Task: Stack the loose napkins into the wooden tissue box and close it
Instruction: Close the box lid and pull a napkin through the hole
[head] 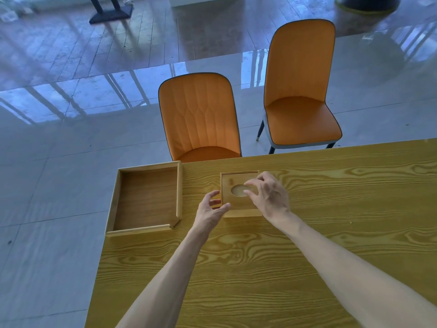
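Note:
A small square wooden tissue box [236, 202] stands on the yellow wooden table [260, 256]. Its lid, with an oval hole [238, 190], lies on top. My right hand [267, 195] hovers over the lid's right side, fingers spread, fingertips near the oval hole. My left hand [211, 210] is at the box's near left corner, fingers apart, thumb by the corner; contact is unclear. I see no loose napkins on the table.
A larger open wooden tray [144, 200], with nothing in it, sits at the table's far left corner and overhangs the edge. Two orange chairs [201, 119] [300, 91] stand beyond the table's far edge on a glossy tiled floor.

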`<state>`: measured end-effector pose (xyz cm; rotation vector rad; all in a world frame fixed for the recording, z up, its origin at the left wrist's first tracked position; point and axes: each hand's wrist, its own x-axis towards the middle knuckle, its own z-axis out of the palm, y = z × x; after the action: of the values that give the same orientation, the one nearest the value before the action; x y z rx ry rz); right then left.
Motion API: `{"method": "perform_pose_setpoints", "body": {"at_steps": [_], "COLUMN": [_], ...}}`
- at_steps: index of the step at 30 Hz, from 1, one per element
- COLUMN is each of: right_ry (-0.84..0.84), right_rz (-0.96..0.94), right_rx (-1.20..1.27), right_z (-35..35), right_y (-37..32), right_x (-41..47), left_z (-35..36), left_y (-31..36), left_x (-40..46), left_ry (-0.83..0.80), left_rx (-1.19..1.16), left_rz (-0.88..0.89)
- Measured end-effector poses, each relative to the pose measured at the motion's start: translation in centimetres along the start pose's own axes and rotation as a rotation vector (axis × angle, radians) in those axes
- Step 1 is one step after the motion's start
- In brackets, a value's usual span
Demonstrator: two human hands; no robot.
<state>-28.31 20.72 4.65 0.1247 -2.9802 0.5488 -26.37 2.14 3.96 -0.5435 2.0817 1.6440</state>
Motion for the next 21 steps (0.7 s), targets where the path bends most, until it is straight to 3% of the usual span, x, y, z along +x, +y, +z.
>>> {"method": "perform_pose_setpoints", "body": {"at_steps": [8,21], "right_ry": [-0.179,-0.230], "right_rz": [-0.097,-0.273], "right_rx": [-0.294,-0.328], "right_z": [0.6,1.1], "right_y": [-2.4,-2.6], "right_x": [2.5,3.2], "left_z": [1.5,2.3], "left_y": [0.6,0.1], "left_x": [0.8,0.4], "left_ry": [0.114,0.186], "left_rx": [0.115,0.104], "left_rz": [0.034,0.043]}}
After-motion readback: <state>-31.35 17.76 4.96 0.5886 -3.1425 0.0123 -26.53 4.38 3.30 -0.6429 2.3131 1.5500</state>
